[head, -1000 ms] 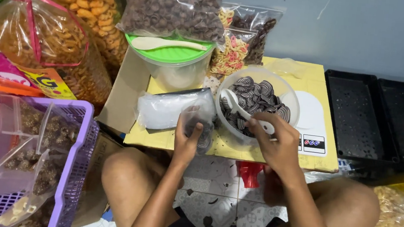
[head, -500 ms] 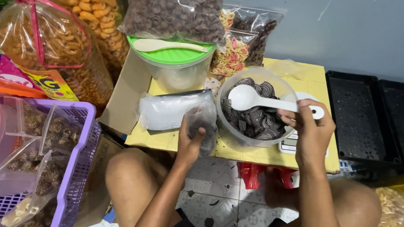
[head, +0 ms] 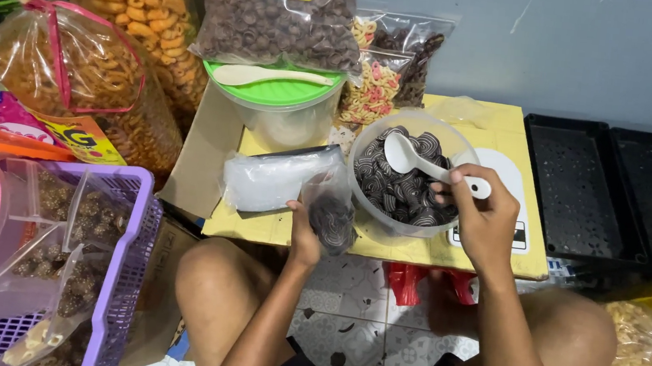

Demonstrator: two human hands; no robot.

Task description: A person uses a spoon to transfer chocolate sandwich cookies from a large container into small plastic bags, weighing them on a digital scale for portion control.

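The person sits on the floor at a low yellow desk (head: 502, 117). The left hand (head: 302, 233) is clamped round the neck of a small clear bag (head: 331, 212), which hangs at the desk's near edge, just at 9 o'clock of the clear bowl (head: 370, 143). The bag is already partly filled with dark striped biscuits (head: 402, 191); the bowl still holds a good heap of them, so by my reckoning the bagging is under way with plenty left to scoop.

The right hand (head: 483, 220) is closed on the handle of a white spoon (head: 405, 155), whose scoop rests empty on the heap, pointing towards 10 o'clock. Half a second ago that spoon was held level above the bowl and the hand sat higher and farther right; now it has dipped down into the biscuits. The bag has dropped a little and looks fuller at its bottom. A stack of empty bags (head: 266, 181) lies at 9 o'clock of the bowl.
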